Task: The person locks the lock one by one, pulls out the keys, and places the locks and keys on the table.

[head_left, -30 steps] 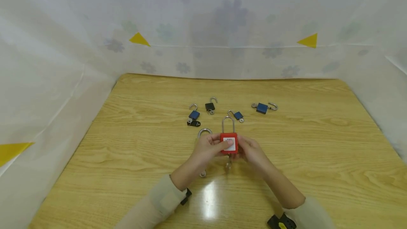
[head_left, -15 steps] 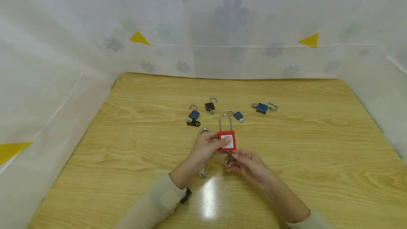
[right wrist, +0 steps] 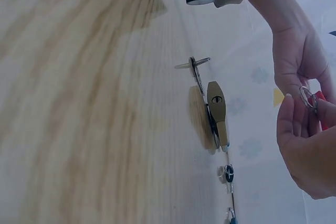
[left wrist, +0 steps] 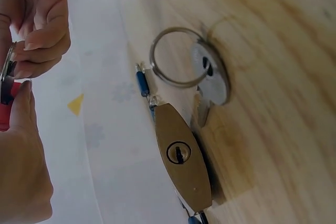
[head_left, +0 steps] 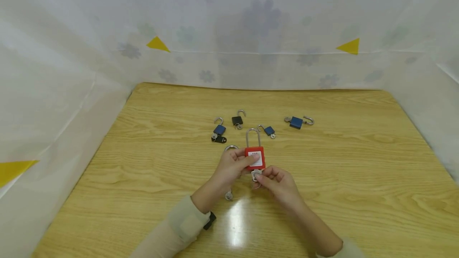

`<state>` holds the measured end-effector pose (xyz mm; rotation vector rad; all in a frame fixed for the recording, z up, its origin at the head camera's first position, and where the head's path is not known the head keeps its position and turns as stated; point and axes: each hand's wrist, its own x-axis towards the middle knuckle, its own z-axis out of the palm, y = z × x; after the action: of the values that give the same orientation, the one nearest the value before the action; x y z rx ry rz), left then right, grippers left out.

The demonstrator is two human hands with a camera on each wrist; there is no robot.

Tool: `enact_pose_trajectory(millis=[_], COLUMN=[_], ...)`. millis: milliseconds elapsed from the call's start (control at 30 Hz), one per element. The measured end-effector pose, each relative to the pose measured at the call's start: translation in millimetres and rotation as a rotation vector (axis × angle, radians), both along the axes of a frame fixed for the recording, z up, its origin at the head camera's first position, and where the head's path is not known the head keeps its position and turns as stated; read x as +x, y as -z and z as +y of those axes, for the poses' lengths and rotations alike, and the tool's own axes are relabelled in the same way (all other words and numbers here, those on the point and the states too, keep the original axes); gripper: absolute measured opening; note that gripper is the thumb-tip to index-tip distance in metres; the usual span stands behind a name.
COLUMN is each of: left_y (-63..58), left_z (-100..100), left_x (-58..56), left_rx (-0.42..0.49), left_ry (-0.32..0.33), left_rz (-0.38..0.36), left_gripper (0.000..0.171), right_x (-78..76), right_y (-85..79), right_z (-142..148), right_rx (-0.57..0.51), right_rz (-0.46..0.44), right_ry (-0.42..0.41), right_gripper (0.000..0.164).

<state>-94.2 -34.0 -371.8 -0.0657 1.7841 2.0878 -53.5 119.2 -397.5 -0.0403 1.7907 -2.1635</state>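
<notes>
In the head view my left hand [head_left: 227, 168] grips a red padlock [head_left: 255, 164] above the table, thumb across its white label. The padlock's tall shackle points up, both legs reaching the body. At its bottom edge my right hand [head_left: 281, 186] pinches a silver key [head_left: 256, 174] with a ring [head_left: 256, 186] hanging from it. Whether the key sits inside the keyhole cannot be made out. Below my left hand a brass padlock [left wrist: 184, 161] lies on the table, its shackle [head_left: 231, 147] partly showing. Beside it rest its loose key [left wrist: 215, 80] and ring [left wrist: 153, 59].
Farther back lie several padlocks with open shackles: a blue one [head_left: 220, 129] by a black tag [head_left: 218, 139], a black one [head_left: 237, 120], a small blue one [head_left: 269, 131] and a larger blue one [head_left: 296, 122]. White sheeting [head_left: 261, 67] encloses the wooden table [head_left: 358, 162].
My right hand has moved from the red padlock's side down to the key beneath it and now pinches it. The padlock has shifted slightly left in my left hand.
</notes>
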Motion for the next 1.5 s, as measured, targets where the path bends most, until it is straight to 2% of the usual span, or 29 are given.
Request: enact_pose_trajectory(millis=[100, 200, 333, 500, 667, 1000, 1500], left_y=[0.6, 0.6, 1.2, 1.5, 2.8, 1.4, 4.1], left_z=[0, 1, 3, 4, 6, 9, 10], left_x=[0.2, 0.2, 0.4, 1.8, 2.7, 3.0, 4.0], left_rx=[0.004, 0.009, 0.007, -0.004, -0.001, -0.024, -0.048], left_ry=[-0.004, -0.012, -0.021, -0.029, -0.039, -0.067, -0.055], left_rz=[-0.002, -0.005, -0.009, 0.001, 0.028, 0.036, 0.055], left_gripper=[0.033, 0.033, 0.034, 0.033, 0.031, 0.031, 0.031], right_x=[2.9, 4.9, 5.5, 5.6, 6.2, 10.1, 11.4], right_y=[-1.0, -0.7, 0.2, 1.1, 2.4, 2.0, 8.5], right_z=[-4, -5, -5, -5, -5, -10, -7], right_rx=[0.066, 0.056, 0.019, 0.023, -0.018, -0.043, -0.135], right_rz=[0.037, 0.061, 0.065, 0.064, 0.110, 0.126, 0.174], right_ry=[0.074, 0.105, 0.101, 0.103, 0.074, 0.136, 0.076], right_gripper=[0.008, 0.007, 0.012, 0.015, 0.019, 0.016, 0.021])
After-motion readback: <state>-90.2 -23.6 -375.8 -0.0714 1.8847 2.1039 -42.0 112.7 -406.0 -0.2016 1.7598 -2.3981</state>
